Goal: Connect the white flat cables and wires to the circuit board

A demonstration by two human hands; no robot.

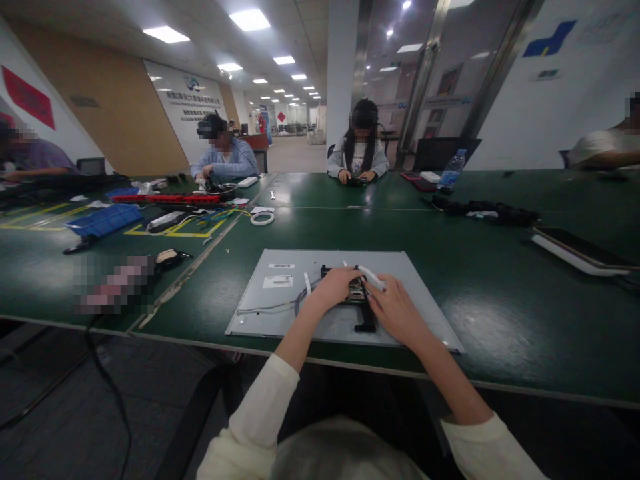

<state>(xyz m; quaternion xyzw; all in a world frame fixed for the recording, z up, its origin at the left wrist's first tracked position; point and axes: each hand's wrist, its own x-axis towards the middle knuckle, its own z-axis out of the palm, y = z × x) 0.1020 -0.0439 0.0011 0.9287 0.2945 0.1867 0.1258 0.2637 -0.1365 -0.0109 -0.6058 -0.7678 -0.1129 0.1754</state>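
A flat grey panel (280, 320) lies on the green table, with labels at its upper left and a thin grey cable on its left part. Near its middle sits a black bracket (366, 320) around a small circuit board (356, 291). My left hand (336, 287) rests over the bracket's upper left, its fingers bent at the board's top edge. From the right, my right hand (393, 303) reaches to the bracket's right side, fingertips close to the board. A white strip (371, 277) passes by my right fingers. Whatever the fingertips pinch is too small to make out.
On the green table (500, 320) are a blue tray (105, 220), a white ring (262, 219) and coloured wires at the left, and a tablet-like device (580, 250) at the right. People sit across the table.
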